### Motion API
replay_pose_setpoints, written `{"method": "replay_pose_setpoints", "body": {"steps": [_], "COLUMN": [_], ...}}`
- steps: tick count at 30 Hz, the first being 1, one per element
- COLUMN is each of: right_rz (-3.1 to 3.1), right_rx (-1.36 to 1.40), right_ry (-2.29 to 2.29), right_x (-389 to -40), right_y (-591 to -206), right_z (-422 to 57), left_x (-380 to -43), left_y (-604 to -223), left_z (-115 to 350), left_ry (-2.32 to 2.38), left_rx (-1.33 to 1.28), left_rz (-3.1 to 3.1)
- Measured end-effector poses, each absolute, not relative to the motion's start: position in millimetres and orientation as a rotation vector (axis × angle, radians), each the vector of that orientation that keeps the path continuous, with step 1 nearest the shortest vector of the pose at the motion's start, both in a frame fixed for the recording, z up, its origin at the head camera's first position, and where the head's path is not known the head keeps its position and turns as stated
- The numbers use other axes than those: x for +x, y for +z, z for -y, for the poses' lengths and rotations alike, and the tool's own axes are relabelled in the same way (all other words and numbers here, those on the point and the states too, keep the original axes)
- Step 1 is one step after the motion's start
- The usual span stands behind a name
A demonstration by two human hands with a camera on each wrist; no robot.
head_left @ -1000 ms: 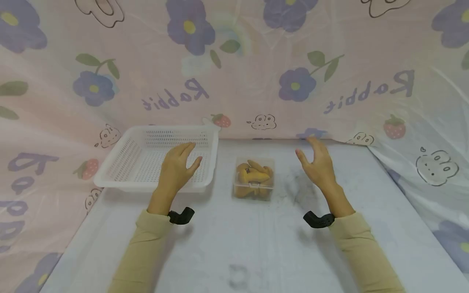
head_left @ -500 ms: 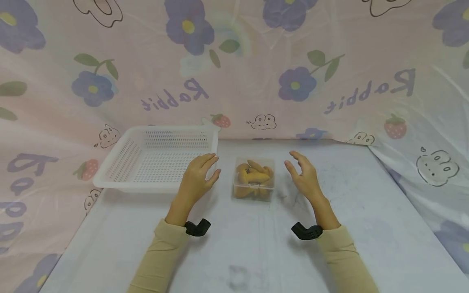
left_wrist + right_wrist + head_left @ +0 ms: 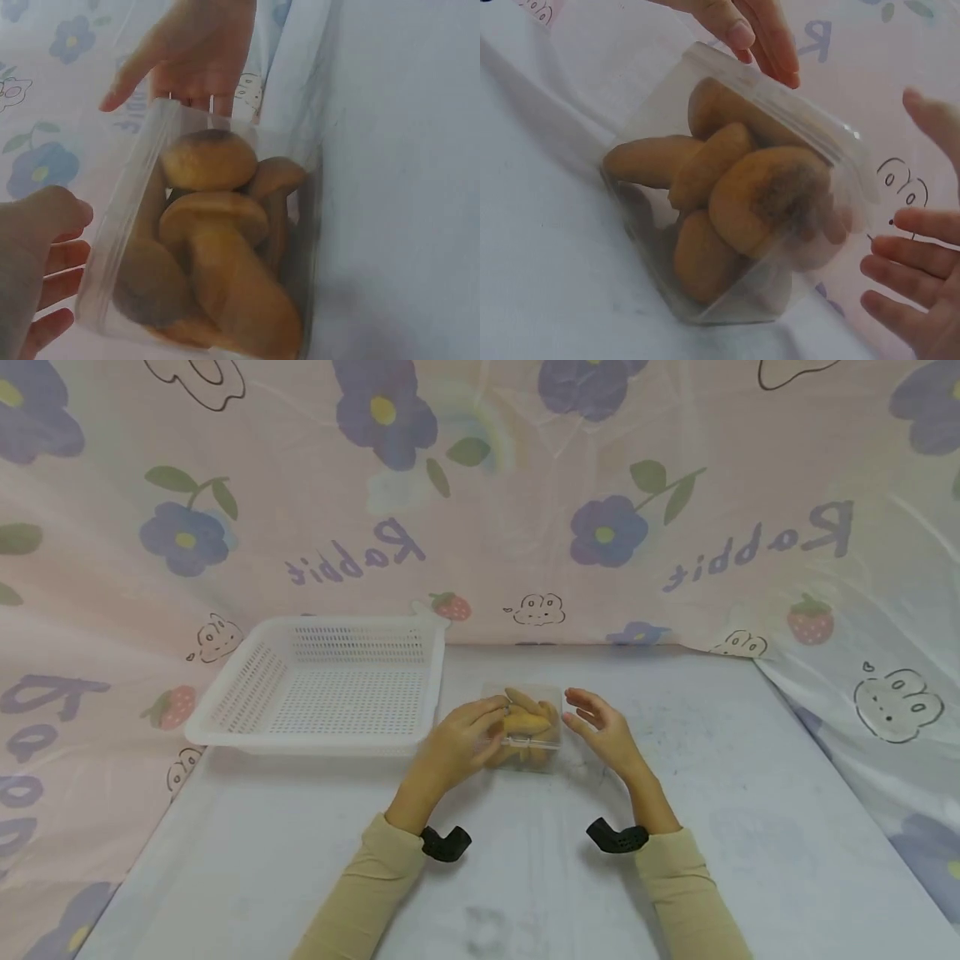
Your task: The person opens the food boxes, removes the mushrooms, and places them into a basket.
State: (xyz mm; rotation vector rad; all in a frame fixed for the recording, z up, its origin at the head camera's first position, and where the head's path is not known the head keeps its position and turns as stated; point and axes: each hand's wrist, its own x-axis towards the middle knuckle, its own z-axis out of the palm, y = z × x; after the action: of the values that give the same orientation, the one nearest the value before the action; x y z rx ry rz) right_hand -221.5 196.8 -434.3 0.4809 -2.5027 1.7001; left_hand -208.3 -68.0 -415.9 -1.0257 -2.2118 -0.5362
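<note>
A clear lidded plastic box (image 3: pixel 525 760) holds several brown mushrooms (image 3: pixel 528 724) on the white table. My left hand (image 3: pixel 453 747) hovers at the box's left side, hiding part of it in the head view, its fingers loosely bent. To the right of the box is my right hand (image 3: pixel 609 737), fingers relaxed and apart. In the left wrist view, a gap shows between my left fingers (image 3: pixel 64 281) and the box (image 3: pixel 300 225). My right fingers (image 3: pixel 907 281) likewise stand clear of it in the right wrist view. Neither hand holds anything.
A white perforated plastic basket (image 3: pixel 315 739) stands at the back left of the table (image 3: pixel 720 793). Behind the table hangs a pink cloth (image 3: pixel 495 485) printed with flowers and rabbits. Black curved wrist mounts (image 3: pixel 447 845) stick inward from the sleeves.
My left hand has moved right, from over the basket to the left side of the mushroom box. My right hand has come left and nearer to the box. Basket and box stay put.
</note>
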Motion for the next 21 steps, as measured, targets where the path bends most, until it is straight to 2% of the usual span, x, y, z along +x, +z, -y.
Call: {"method": "replay_pose_setpoints", "body": {"steps": [10, 21], "right_rz": [2.552, 2.495], "right_rx": [0.642, 0.661], "right_ry": [1.847, 1.887], "right_x": [-225.5, -227.7], "right_y": [-454.0, -466.5], "right_z": [-205.5, -197.5], "left_x": [-210.8, -206.4], "left_y": [-432.3, -434.1], "left_z": [53.6, 50.0], "left_ry": [-0.539, -0.439], "left_rx": [-1.055, -0.976], "left_rz": [2.279, 2.339]}}
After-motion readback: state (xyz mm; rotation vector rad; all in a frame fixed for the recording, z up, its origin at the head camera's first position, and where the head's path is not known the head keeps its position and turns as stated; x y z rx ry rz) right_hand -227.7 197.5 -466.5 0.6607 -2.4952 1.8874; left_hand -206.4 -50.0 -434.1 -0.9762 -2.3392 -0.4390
